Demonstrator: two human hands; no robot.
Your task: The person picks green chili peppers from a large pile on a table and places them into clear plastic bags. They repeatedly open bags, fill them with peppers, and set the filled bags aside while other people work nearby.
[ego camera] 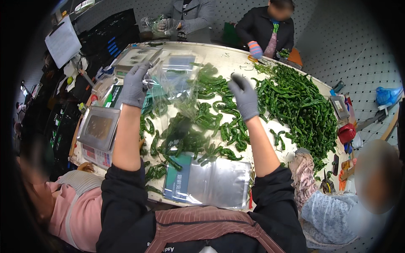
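My left hand (136,83), in a grey glove, grips the edge of a clear plastic bag (175,85). The bag is blurred and spreads to the right over the table, with green peppers showing through it. Above a loose layer of long green peppers (234,128) is my right hand (244,99), gloved the same way. Its fingertips are blurred, and I cannot tell whether anything is between them. Close to my body lies a stack of flat clear bags (218,180) with a printed blue-green strip, a few peppers along its far edge.
A large heap of green peppers (297,101) covers the table's right side. Weighing scales (98,128) stand at the left, another scale (134,58) at the far left. Co-workers sit close on both sides; two more people are across the table, near yellow-handled scissors (252,59).
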